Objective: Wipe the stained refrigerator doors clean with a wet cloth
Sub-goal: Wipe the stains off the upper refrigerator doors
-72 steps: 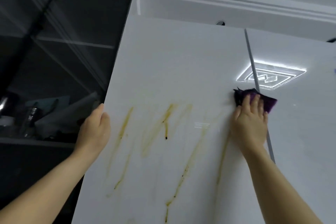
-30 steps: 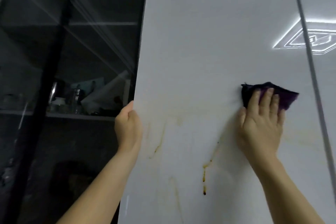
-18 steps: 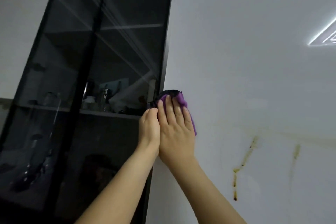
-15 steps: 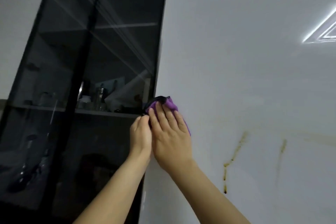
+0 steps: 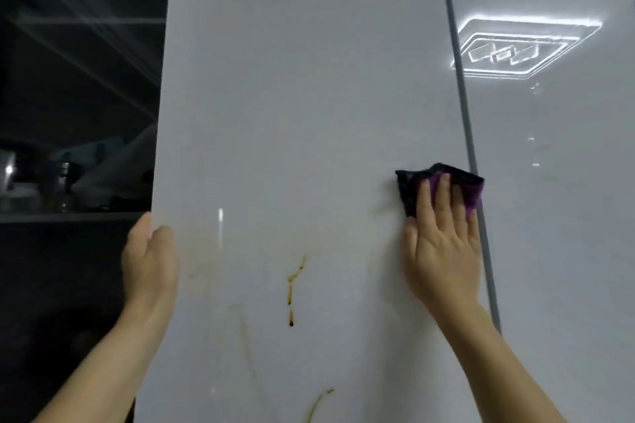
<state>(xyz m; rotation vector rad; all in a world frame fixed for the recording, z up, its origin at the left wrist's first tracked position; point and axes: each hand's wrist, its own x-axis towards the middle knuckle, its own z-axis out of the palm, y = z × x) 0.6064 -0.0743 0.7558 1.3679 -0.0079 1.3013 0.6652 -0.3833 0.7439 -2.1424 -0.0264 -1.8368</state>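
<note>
1. Two white fridge doors fill most of the view. The left door (image 5: 309,113) is big and shiny, and the right door (image 5: 556,216) sits beside it with a thin grey gap (image 5: 464,113) between them.
2. One dark glass cabinet (image 5: 75,79) stands just past the left edge of the left door, with a shelf (image 5: 68,216) that holds blurry jars and things.
3. A bright light shape (image 5: 525,45) shines on the right door, up high.
4. The left hand (image 5: 151,261) holds the left edge of the left door, with the thumb on the front. The fingers go round the edge and are hidden.
5. The right hand (image 5: 443,244) is open and flat, and it presses the cloth onto the left door, close to the grey gap.
6. The purple and black cloth (image 5: 412,192) is bunched under the fingertips, and its right end just reaches the gap.
7. A brown drip stain (image 5: 292,288) runs down the middle of the left door, between the two hands and lower than the cloth.
8. Another small yellow streak (image 5: 319,402) shows near the bottom edge of the view.
9. Some very pale yellow smears (image 5: 196,261) sit beside the left hand.
</note>
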